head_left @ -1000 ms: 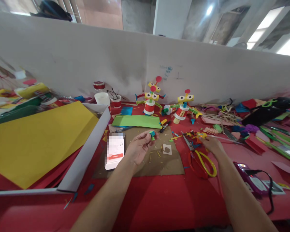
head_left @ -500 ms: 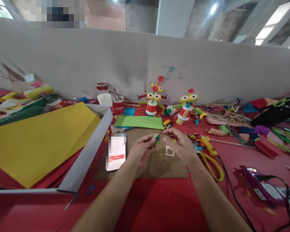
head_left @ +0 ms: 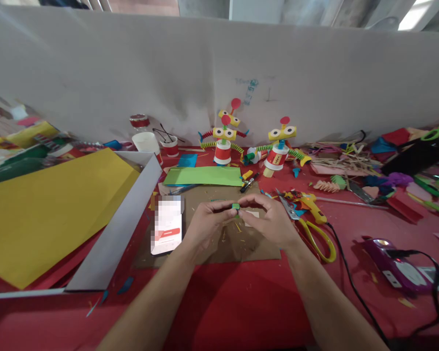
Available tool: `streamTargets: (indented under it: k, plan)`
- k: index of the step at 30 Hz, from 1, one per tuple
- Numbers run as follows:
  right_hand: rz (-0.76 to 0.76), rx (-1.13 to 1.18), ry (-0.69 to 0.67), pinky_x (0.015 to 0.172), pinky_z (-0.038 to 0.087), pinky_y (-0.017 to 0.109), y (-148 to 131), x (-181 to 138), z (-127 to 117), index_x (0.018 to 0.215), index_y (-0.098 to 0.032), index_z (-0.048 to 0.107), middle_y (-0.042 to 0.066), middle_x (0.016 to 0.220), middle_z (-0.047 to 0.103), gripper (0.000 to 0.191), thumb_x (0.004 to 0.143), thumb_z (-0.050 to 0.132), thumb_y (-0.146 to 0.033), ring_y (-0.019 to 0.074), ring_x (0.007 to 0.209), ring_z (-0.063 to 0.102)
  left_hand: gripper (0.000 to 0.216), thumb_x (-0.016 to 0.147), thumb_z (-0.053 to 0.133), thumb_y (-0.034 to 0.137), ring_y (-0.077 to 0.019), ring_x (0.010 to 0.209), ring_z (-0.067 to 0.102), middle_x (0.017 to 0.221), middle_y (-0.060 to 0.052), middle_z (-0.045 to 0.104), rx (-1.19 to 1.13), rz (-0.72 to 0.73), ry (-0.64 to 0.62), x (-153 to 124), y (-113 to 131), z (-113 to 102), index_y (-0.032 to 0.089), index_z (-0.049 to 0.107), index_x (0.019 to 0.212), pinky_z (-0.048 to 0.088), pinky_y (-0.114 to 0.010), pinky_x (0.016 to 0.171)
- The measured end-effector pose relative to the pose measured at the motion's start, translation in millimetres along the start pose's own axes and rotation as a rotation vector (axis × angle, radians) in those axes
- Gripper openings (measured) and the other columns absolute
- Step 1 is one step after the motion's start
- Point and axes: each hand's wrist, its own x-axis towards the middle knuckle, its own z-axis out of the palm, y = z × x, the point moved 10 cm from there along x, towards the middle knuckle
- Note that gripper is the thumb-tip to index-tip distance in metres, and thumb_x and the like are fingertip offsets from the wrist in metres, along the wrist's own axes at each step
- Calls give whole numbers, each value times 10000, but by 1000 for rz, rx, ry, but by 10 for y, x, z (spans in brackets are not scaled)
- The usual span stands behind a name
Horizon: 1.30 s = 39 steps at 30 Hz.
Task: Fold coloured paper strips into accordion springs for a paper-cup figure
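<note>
The left hand (head_left: 205,225) has its grip clamped, thumb and fingertips together, on a small green piece (head_left: 235,206), and the right hand (head_left: 271,225) meets it from 3 o'clock, its grip pinched on the same piece, so the piece sits between the two sets of fingertips, held just above the cardboard (head_left: 249,247). The cardboard lies flat on the red worktop (head_left: 241,307) under both hands and is strewn with fine yellow scraps. At 9 o'clock from the piece a phone (head_left: 166,233) lies with one edge on the cardboard, just beside the left wrist. At 3 o'clock, near the right hand, are scissors (head_left: 316,236) with yellow handles, and a glue gun (head_left: 309,202) just beyond them towards 2 o'clock. At 11 o'clock a green sheet (head_left: 205,176) lies flat along the far edge of the cardboard. At 12 o'clock, against the white wall, stand two paper-cup figures (head_left: 223,146) (head_left: 278,152), close together. Far out at 9 o'clock a yellow sheet (head_left: 47,214) rests in a shallow white box (head_left: 113,241). At 4 o'clock, well apart, a purple device (head_left: 391,265) lies with a black cable (head_left: 347,275).
</note>
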Motion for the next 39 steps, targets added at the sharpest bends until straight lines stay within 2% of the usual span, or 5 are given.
streamTargets:
  k: [12,21,26,31,39]
  plan:
    - [64,86,-15,610,495,268,101,4,28,884,-183,665,42,833,688,204,726,621,-305,148,692,617,246,562,782,182,-150,715,612,779,-63,722,68,-21,65,10,3,-72,171,749,806,467,-286,717]
    - [67,107,17,617,489,264,106,11,-16,858,-182,664,42,817,692,188,699,641,-279,157,727,625,285,664,729,229,-213,891,631,934,-102,720,63,-18,-93,8,36,6,184,728,945,456,-325,814]
    - [87,122,-6,584,482,252,163,14,38,836,-178,653,35,794,680,178,695,641,-285,147,689,610,291,665,727,227,-184,830,635,899,-97,723,60,-50,-93,14,-13,19,179,726,952,457,-294,772]
    - [121,161,-30,611,484,261,207,11,55,894,-192,655,33,820,679,211,722,627,-311,142,696,612,240,656,729,231,-123,661,586,756,-72,705,75,-75,10,16,-25,-46,155,741,883,443,-245,651]
    - [-155,13,110,810,464,318,-50,32,-112,906,-222,612,32,959,630,186,724,650,-210,164,895,586,190,635,743,243,-69,590,537,703,-39,662,-200,-82,71,58,-24,-156,128,733,786,434,-191,586]
